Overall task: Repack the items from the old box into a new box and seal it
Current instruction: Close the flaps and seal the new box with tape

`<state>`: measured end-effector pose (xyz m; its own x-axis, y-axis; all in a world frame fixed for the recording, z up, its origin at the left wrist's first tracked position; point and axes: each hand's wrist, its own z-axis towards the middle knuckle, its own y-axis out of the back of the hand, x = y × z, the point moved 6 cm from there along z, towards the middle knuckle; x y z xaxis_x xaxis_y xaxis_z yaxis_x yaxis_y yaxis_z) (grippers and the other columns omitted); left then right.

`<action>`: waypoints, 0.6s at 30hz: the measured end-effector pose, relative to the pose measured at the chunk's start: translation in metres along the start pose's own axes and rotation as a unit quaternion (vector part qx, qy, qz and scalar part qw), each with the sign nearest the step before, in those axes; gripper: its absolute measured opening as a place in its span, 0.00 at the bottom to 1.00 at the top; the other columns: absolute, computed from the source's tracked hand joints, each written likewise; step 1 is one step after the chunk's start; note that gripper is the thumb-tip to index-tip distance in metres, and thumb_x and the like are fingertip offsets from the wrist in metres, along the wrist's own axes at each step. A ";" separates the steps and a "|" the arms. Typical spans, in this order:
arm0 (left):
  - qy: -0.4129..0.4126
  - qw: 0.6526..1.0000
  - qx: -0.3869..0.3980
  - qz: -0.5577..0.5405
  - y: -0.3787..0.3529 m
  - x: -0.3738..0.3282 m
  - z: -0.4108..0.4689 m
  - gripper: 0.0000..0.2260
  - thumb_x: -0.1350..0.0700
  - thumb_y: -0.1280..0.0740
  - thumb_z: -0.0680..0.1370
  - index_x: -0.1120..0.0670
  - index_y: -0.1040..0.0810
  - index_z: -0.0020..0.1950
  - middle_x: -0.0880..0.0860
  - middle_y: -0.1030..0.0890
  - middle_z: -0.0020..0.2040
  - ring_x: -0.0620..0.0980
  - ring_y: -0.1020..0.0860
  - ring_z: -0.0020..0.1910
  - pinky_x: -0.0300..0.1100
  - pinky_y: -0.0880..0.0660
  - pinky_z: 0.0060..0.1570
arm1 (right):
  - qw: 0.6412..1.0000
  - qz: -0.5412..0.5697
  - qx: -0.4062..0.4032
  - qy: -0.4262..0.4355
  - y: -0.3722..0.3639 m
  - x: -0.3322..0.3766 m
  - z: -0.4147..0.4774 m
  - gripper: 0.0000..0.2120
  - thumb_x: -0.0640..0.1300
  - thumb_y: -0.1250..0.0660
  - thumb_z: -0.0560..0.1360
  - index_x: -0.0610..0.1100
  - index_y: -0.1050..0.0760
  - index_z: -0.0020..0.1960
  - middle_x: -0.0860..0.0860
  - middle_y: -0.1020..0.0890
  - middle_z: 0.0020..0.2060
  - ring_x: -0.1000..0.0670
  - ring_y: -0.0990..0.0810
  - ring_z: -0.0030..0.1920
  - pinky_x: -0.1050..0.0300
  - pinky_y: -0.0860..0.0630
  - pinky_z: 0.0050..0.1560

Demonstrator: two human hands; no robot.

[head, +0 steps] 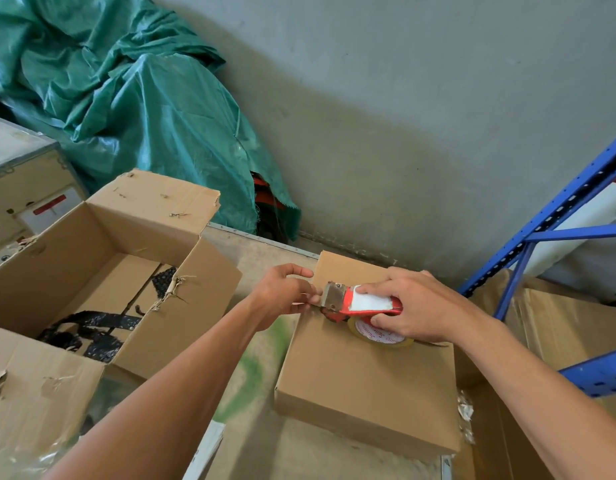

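A closed new cardboard box (365,372) lies flat on the table at centre right. On its far left part sits a red tape dispenser (362,304) with a roll of clear tape. My right hand (414,308) grips the dispenser from above. My left hand (287,294) pinches the tape end at the dispenser's metal blade, by the box's left edge. The old torn cardboard box (102,282) stands open at the left, with black plastic wrapping (88,336) lying inside.
A green tarp (126,98) covers a heap at the back left. A blue metal rack (556,223) rises at the right, with flattened cardboard (563,327) beneath it. The table (265,341) has green paint marks. Labelled boxes stand at far left (25,199).
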<state>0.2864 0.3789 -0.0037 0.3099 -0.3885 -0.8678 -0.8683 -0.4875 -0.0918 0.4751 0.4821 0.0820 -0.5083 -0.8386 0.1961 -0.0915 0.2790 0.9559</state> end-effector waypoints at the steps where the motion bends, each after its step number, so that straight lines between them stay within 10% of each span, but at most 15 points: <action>1: 0.000 1.000 0.003 0.012 -0.002 0.000 0.000 0.13 0.67 0.29 0.77 0.58 0.25 0.61 0.58 0.14 0.40 0.50 0.18 0.37 0.43 0.19 0.39 | 1.000 -0.020 -0.001 0.009 0.001 0.002 0.003 0.24 0.56 0.35 0.77 0.66 0.30 0.72 0.59 0.24 0.52 0.56 0.27 0.53 0.55 0.35 0.56; 7: -0.036 0.998 -0.015 0.046 0.000 -0.005 -0.001 0.11 0.66 0.29 0.77 0.59 0.21 0.59 0.56 0.15 0.38 0.48 0.20 0.35 0.44 0.20 0.42 | 0.999 -0.045 0.001 0.010 0.009 0.012 -0.004 0.17 0.58 0.36 0.79 0.57 0.35 0.65 0.57 0.24 0.58 0.50 0.29 0.52 0.65 0.39 0.44; 12: -0.068 0.995 -0.013 0.068 -0.006 -0.016 -0.007 0.11 0.63 0.28 0.76 0.51 0.19 0.57 0.53 0.13 0.44 0.48 0.16 0.39 0.43 0.20 0.36 | 0.996 -0.086 0.008 0.017 0.008 0.011 -0.003 0.30 0.59 0.39 0.77 0.64 0.45 0.76 0.58 0.27 0.69 0.53 0.28 0.60 0.52 0.36 0.62; 18: -0.075 0.995 -0.024 0.058 -0.010 -0.022 -0.012 0.13 0.64 0.31 0.77 0.50 0.18 0.57 0.54 0.13 0.48 0.49 0.16 0.37 0.41 0.21 0.34 | 0.993 -0.115 -0.004 0.027 -0.002 0.016 0.010 0.28 0.70 0.44 0.75 0.63 0.36 0.72 0.58 0.21 0.58 0.51 0.24 0.57 0.47 0.30 0.58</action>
<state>0.2928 0.3833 0.0218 0.1445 -0.3255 -0.9344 -0.8739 -0.4849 0.0337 0.4586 0.4725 0.0814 -0.4284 -0.9034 -0.0164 -0.1938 0.0742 0.9782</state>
